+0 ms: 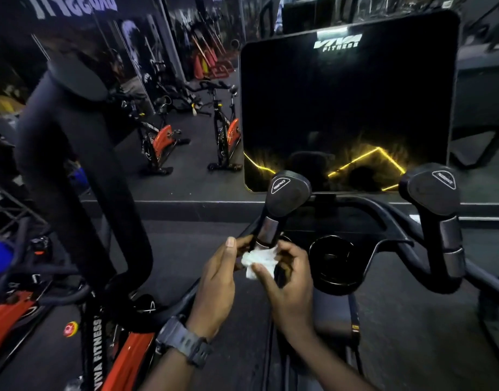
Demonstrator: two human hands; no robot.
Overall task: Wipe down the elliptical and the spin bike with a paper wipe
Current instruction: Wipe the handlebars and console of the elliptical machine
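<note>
I stand at the elliptical, whose dark console screen (pixel 347 103) fills the upper right. Its left inner handle (pixel 285 201), with a resistance cap, rises just ahead of my hands. A crumpled white paper wipe (pixel 258 259) is wrapped against the base of that handle. My right hand (pixel 287 283) pinches the wipe between thumb and fingers. Beside it, my left hand (pixel 218 280), with a watch on the wrist, curls around the handle's lower stem and touches the wipe. The right inner handle (pixel 437 218) stands untouched. A red and black spin bike (pixel 101 345) sits at lower left.
The elliptical's long moving arm (pixel 82 170) curves up at the left. A round cup holder (pixel 332 261) lies right of my hands. Two more spin bikes (pixel 228 128) stand on the dark floor ahead, by a mirrored wall.
</note>
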